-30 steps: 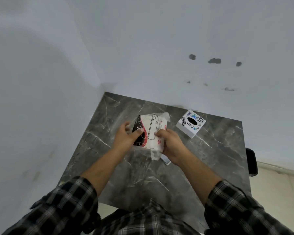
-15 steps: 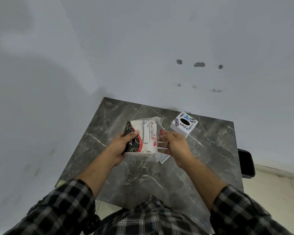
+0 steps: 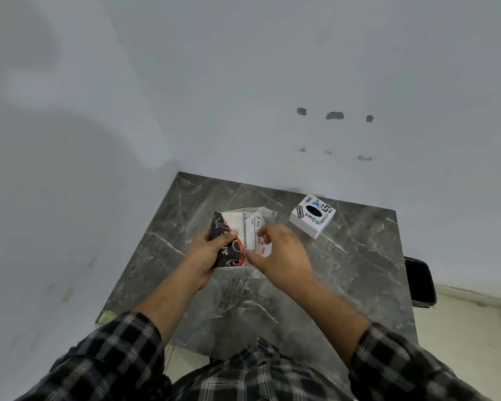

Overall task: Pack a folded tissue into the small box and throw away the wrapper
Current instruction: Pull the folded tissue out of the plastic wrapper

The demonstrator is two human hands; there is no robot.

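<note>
Head view: left hand (image 3: pixel 207 256) grips glossy tissue pack (image 3: pixel 237 237); right hand (image 3: pixel 284 256) pinches it.

Soft, dim, even light; wide-angle edge distortion.

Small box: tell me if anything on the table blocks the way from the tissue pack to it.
Nothing visible does. The tissue pack, held in the left hand, and the small box are separated only by bare marble table.
</note>
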